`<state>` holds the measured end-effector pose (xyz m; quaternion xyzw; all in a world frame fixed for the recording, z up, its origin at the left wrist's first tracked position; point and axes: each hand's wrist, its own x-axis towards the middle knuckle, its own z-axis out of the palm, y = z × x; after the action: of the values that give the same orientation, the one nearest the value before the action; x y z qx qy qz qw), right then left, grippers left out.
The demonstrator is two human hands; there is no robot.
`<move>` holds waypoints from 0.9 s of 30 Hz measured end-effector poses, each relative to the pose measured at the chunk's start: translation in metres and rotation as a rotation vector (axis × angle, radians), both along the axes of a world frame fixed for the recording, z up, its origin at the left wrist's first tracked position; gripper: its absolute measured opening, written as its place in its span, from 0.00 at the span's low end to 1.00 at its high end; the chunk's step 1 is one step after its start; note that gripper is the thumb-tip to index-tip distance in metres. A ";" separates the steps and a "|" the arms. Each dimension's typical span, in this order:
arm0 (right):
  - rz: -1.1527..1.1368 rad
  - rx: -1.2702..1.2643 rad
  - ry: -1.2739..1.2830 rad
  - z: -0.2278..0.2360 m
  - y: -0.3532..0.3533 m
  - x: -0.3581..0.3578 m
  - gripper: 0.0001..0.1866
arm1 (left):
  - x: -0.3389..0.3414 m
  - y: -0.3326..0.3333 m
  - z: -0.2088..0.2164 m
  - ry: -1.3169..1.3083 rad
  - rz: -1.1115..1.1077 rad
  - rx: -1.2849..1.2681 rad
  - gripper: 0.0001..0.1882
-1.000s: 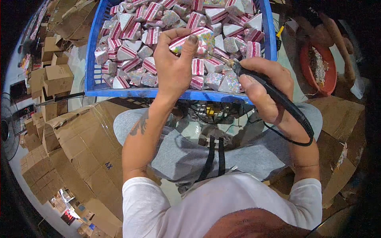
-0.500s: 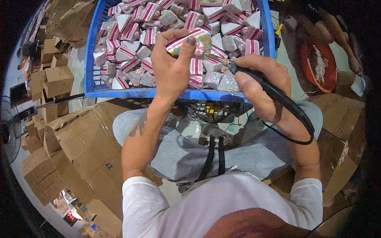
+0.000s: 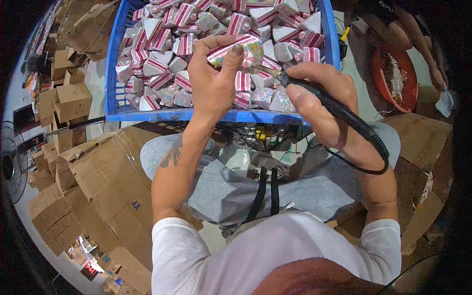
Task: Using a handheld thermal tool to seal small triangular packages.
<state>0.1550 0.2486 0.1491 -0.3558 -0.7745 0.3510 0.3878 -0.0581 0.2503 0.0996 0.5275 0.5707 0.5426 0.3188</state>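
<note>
My left hand (image 3: 212, 83) is closed around a toy cake slice (image 3: 253, 48), its thumb lying across the front. Pink and white layers run along one side of the slice, and pastel speckles cover its end. Gripped like a pen, a soldering iron (image 3: 346, 114) with a black handle and trailing cable is in my right hand (image 3: 319, 105). Its metal tip points at the lower edge of the held slice; whether it touches, I cannot tell. Beneath both hands, a blue plastic crate (image 3: 196, 116) is heaped with similar cake slices (image 3: 159, 67).
To the right stands a red basin (image 3: 410, 88) with pale stuff in it, and another person's arm (image 3: 418, 42) is close by. A yellow-handled tool (image 3: 345, 34) lies by the crate. Flattened cardboard (image 3: 105, 179), small boxes (image 3: 73, 100) and a fan (image 3: 14, 167) are at the left.
My right hand and the soldering iron have shifted slightly left and up. My left hand holds the slice nearly still. At the right, the other person's arm has moved a little.
</note>
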 end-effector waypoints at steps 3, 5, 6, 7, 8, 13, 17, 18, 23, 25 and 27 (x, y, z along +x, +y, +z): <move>-0.054 -0.013 0.067 0.006 -0.003 0.007 0.14 | -0.004 0.003 -0.010 -0.004 -0.006 0.014 0.17; -0.088 0.048 0.102 0.001 -0.001 0.009 0.14 | -0.004 0.004 -0.011 -0.017 -0.001 0.005 0.16; -0.074 0.110 0.074 0.000 0.002 0.009 0.14 | -0.004 0.004 -0.011 -0.026 0.004 -0.005 0.16; -0.061 0.172 0.046 0.000 0.003 0.009 0.14 | -0.005 0.004 -0.013 -0.025 0.004 -0.006 0.16; -0.060 0.171 0.047 0.001 0.001 0.008 0.14 | -0.006 0.004 -0.015 -0.047 0.005 0.004 0.16; -0.032 -0.022 0.050 0.001 -0.001 0.005 0.14 | -0.006 0.004 -0.016 -0.048 -0.001 0.009 0.17; -0.016 0.029 0.024 -0.002 0.001 0.004 0.15 | -0.006 0.004 -0.017 0.040 -0.013 0.044 0.18; -0.009 0.004 0.049 -0.004 0.001 0.003 0.15 | -0.006 0.005 -0.019 0.093 -0.012 0.070 0.18; -0.016 -0.101 0.105 0.009 -0.004 0.012 0.14 | -0.001 0.004 -0.009 -0.101 -0.065 -0.019 0.17; -0.189 -0.148 0.194 0.012 -0.007 0.016 0.15 | -0.005 -0.002 -0.003 -0.220 -0.060 -0.067 0.17; -0.201 -0.238 0.336 0.012 0.000 0.018 0.18 | -0.010 -0.002 -0.003 -0.280 -0.073 -0.069 0.16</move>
<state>0.1735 0.2482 0.1612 -0.4108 -0.6127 0.4541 0.4997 -0.0684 0.2478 0.0961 0.4558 0.5194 0.5790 0.4326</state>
